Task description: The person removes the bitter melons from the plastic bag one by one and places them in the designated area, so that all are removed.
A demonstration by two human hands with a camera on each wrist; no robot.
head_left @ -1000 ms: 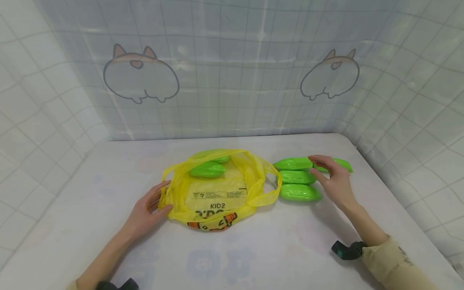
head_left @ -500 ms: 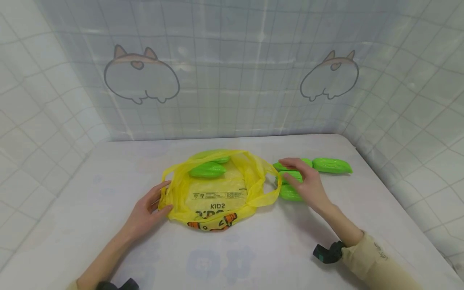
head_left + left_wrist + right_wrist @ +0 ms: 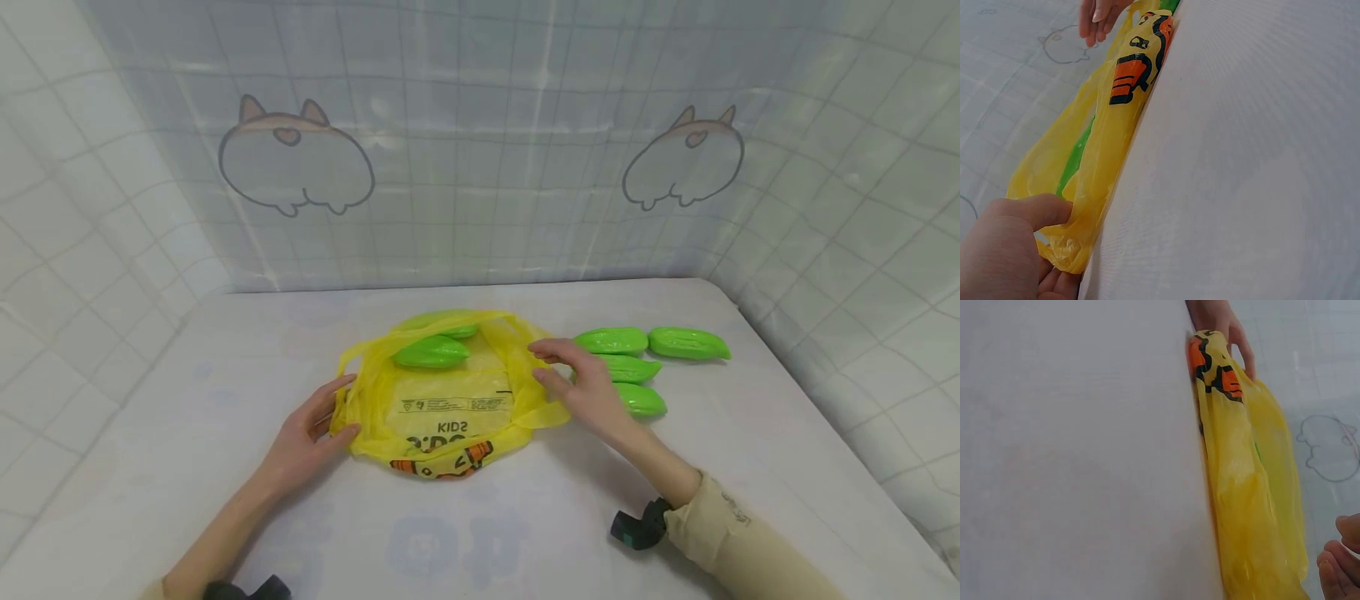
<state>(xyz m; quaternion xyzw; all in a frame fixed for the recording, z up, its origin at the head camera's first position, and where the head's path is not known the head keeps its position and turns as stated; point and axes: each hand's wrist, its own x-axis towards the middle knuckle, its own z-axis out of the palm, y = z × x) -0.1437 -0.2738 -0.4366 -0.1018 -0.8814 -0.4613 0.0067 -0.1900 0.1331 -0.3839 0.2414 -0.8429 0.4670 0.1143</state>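
Note:
A yellow plastic bag (image 3: 510, 437) with an orange and black print lies on the table, its mouth spread wide. My left hand (image 3: 300, 437) holds the bag's left edge; in the left wrist view its thumb (image 3: 1047, 211) lies on one side of the plastic and its fingers on the other. Inside the bag are glossy green ridged pieces, like toy bitter melons (image 3: 431, 352), one partly hidden by the plastic. Over the bag's right handle hovers my right hand (image 3: 592, 392), fingers loosely bent, nothing held. It partly covers the green pieces (image 3: 633, 369) to its right.
Several of the same green pieces rest right of the bag, one (image 3: 690, 343) farther out behind the others. The white table (image 3: 480, 533) ends at a tiled-pattern sheet (image 3: 495, 208) at the back, with similar walls on both sides.
My right hand has moved left from the green pieces, across them, to the bag's right side, empty throughout. The left hand and bag stay in place.

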